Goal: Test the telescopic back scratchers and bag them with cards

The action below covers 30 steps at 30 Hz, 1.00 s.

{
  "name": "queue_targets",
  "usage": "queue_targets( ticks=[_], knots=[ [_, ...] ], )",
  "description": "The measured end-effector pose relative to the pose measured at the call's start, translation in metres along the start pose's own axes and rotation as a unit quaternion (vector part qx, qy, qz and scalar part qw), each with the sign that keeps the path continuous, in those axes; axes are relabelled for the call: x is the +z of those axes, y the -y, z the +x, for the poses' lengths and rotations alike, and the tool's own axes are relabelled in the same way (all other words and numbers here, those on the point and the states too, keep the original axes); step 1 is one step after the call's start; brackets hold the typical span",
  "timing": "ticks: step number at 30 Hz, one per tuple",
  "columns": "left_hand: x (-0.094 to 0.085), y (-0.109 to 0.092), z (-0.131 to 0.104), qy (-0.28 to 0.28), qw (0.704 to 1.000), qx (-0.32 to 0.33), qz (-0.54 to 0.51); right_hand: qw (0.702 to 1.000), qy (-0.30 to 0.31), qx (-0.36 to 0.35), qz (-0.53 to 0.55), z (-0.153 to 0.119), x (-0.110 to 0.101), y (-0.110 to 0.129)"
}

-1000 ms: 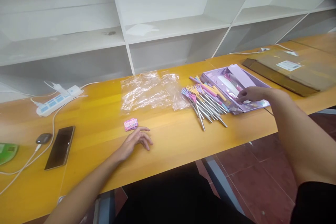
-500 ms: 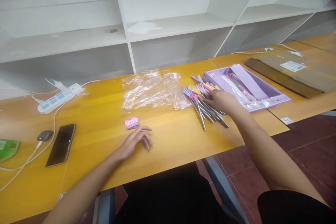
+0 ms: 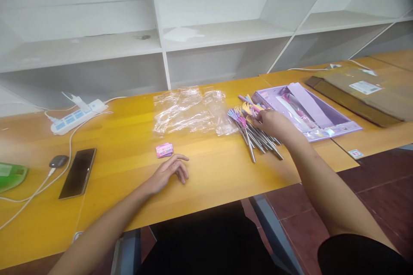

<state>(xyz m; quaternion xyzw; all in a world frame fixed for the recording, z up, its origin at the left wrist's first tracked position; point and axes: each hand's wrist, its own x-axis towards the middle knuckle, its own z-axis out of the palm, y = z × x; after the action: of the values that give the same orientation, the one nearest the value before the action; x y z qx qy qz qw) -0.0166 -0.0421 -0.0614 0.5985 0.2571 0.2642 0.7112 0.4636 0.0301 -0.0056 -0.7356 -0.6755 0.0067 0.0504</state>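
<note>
My right hand (image 3: 272, 123) reaches onto a pile of back scratchers (image 3: 254, 135) with metal rods and blue, pink and yellow hand-shaped heads. Its fingers are closed at the heads, seemingly round one scratcher; the fingertips are partly hidden. Resting on the yellow table, my left hand (image 3: 169, 172) holds nothing, its fingers loosely bent and apart. Just beyond it lies a small stack of pink printed cards (image 3: 164, 150). Clear plastic bags (image 3: 190, 111) are spread out left of the pile. A lilac display box (image 3: 346, 130) touches the pile's right side, with a wrapped pink item inside.
A flat cardboard carton (image 3: 361, 99) lies at the far right. On the left are a white power strip (image 3: 77, 118) with cables, a phone (image 3: 77, 174), a black charging case (image 3: 58, 161) and a green packet (image 3: 13, 176). White shelving (image 3: 222, 36) stands behind the table.
The view has shifted slightly, moving the scene a little to the right. My right hand stays at the back scratchers, and my left hand keeps its place on the table.
</note>
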Motion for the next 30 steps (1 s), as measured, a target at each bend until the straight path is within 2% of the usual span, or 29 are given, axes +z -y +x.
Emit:
queue_targets(
  ticks=[5, 8, 11, 14, 16, 18, 20, 23, 25, 26, 28, 30],
  knots=[
    [0.000, 0.000, 0.000, 0.000, 1.000, -0.003, -0.001, 1.000, 0.007, 0.026, -0.012, -0.004, -0.004, 0.009],
    [0.001, -0.001, 0.000, -0.002, 1.000, -0.003, -0.002, 0.999, 0.001, 0.047, -0.016, -0.008, -0.015, 0.015],
    [0.001, -0.001, 0.001, -0.002, 1.000, -0.001, -0.006, 0.992, -0.049, 0.087, 0.075, -0.013, -0.035, 0.021],
    [0.001, 0.000, 0.001, 0.000, 1.000, 0.001, -0.008, 0.966, -0.120, 0.128, 0.189, -0.021, -0.058, 0.025],
    [0.000, -0.001, 0.000, -0.003, 1.000, -0.003, -0.003, 0.953, -0.146, 0.129, 0.233, -0.028, -0.068, 0.029],
    [0.000, -0.002, 0.001, -0.012, 1.000, -0.009, 0.006, 0.936, -0.145, 0.113, 0.298, -0.037, -0.071, 0.037],
    [0.001, -0.003, 0.002, -0.028, 0.999, -0.014, 0.022, 0.920, -0.115, 0.077, 0.368, -0.048, -0.066, 0.055],
    [0.004, -0.003, 0.005, -0.050, 0.997, -0.017, 0.057, 0.882, -0.043, 0.008, 0.469, -0.070, -0.048, 0.101],
    [0.010, -0.001, 0.008, -0.046, 0.995, -0.021, 0.082, 0.789, 0.061, -0.056, 0.609, -0.084, -0.033, 0.140],
    [0.013, 0.000, 0.008, -0.038, 0.994, -0.023, 0.097, 0.755, 0.101, -0.072, 0.644, -0.091, -0.025, 0.160],
    [0.019, 0.003, 0.009, -0.023, 0.992, -0.025, 0.124, 0.713, 0.164, -0.103, 0.674, -0.102, -0.010, 0.197],
    [0.023, 0.004, 0.009, -0.013, 0.989, -0.027, 0.144, 0.707, 0.198, -0.139, 0.665, -0.108, 0.003, 0.226]
  ],
)
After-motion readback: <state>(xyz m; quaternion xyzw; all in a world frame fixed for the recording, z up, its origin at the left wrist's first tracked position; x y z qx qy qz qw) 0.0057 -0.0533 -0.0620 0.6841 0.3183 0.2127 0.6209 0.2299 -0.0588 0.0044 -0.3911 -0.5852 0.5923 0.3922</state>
